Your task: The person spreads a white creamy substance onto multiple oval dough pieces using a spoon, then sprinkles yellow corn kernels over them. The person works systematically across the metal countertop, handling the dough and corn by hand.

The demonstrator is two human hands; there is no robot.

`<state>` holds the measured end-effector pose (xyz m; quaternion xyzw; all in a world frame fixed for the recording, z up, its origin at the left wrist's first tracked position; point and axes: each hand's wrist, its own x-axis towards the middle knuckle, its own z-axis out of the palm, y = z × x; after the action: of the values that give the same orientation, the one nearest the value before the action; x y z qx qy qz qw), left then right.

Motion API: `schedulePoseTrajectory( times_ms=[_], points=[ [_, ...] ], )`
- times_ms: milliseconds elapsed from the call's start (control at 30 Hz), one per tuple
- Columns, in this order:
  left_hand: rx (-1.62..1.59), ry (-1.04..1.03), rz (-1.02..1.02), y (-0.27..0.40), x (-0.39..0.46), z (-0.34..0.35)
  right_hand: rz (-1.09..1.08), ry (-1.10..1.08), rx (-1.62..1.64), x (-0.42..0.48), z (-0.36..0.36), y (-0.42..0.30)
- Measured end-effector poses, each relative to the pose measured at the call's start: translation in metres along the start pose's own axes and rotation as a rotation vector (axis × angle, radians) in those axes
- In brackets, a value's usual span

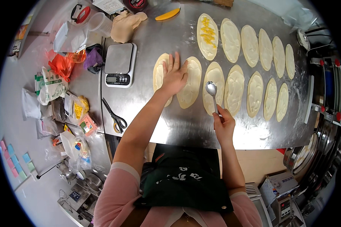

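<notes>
My left hand [174, 75] is spread flat over the leftmost dough oval [158, 71] in the near row, hiding part of it. Its fingers are apart, and the thumb side reaches the edge of the neighbouring oval [191, 85]. In my right hand [225, 123] is the handle of a metal spoon [211, 88]. The spoon's bowl is above a third dough oval [213, 71]; whether they touch cannot be told. A pale cream spread covers the ovals. Yellow pieces, apparently corn kernels, lie on one oval [207, 52] in the far row.
Several more coated ovals [255, 93] continue rightward on the steel table [182, 130]. A digital scale [118, 59] and black-handled scissors [115, 116] lie to the left. Farther back is a yellow-handled tool [167, 14]. Bags, including corn kernels [79, 109], crowd the left side counter.
</notes>
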<state>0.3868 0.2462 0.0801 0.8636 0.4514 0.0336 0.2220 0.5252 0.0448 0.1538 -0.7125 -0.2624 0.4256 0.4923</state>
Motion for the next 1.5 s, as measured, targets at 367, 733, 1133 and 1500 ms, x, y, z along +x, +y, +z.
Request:
schedulePoseTrajectory(
  times_ms=[367, 733, 1133, 1500],
  points=[
    [0.260, 0.107, 0.189, 0.017, -0.039, -0.036, -0.478, 0.052, -0.450, 0.008, 0.002, 0.010],
    [0.189, 0.112, 0.163, 0.041, -0.086, -0.032, -0.756, 0.037, -0.858, 0.009, 0.008, 0.008],
    [0.310, 0.114, 0.348, 0.055, -0.080, -0.025, -0.814, 0.045, -0.939, 0.007, 0.012, 0.005],
    [0.238, 0.022, 0.228, 0.052, -0.073, -0.028, -0.815, 0.056, -0.822, 0.002, 0.002, 0.005]
  ],
)
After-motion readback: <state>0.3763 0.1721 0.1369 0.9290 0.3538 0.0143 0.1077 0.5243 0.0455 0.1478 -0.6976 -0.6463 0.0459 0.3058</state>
